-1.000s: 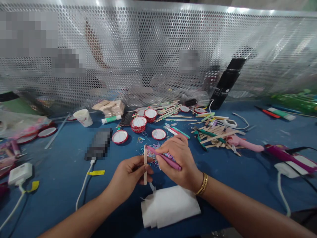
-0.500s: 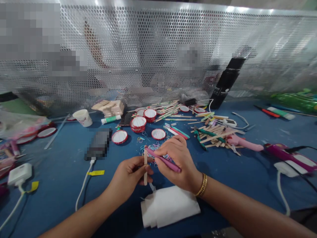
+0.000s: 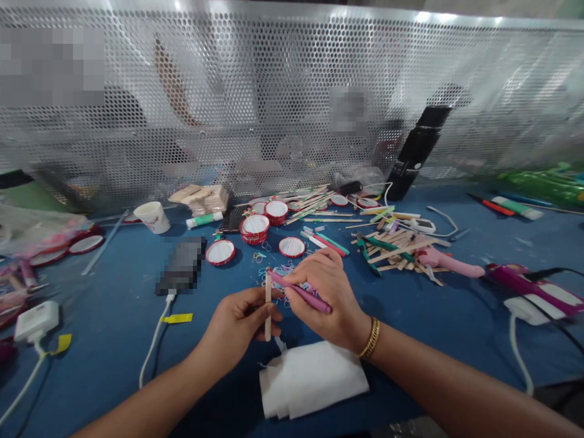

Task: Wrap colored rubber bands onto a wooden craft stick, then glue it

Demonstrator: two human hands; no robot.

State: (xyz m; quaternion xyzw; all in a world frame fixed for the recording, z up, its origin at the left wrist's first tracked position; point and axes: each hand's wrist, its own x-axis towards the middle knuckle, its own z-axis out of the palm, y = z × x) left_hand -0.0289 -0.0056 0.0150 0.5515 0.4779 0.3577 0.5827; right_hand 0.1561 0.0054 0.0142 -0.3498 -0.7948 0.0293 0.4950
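Note:
My left hand (image 3: 237, 325) pinches a plain wooden craft stick (image 3: 268, 304) and holds it upright over the blue table. My right hand (image 3: 326, 298) grips a pink marker (image 3: 301, 292) like a pen, with its tip against the upper part of the stick. A gold bangle sits on my right wrist. A folded white tissue (image 3: 312, 377) lies just below both hands. Small coloured rubber bands (image 3: 283, 271) are scattered on the table right behind the stick.
Several red-rimmed round lids (image 3: 255, 226) and a pile of craft sticks (image 3: 396, 249) lie beyond my hands. A paper cup (image 3: 152, 216), glue stick (image 3: 204, 219), pink tools (image 3: 524, 283), chargers with cables (image 3: 36, 319) and a perforated metal screen (image 3: 292, 91) surround the work area.
The marker tip has shifted slightly along the top of the stick; my right hand has moved a little toward me. My left hand and the stick stay put.

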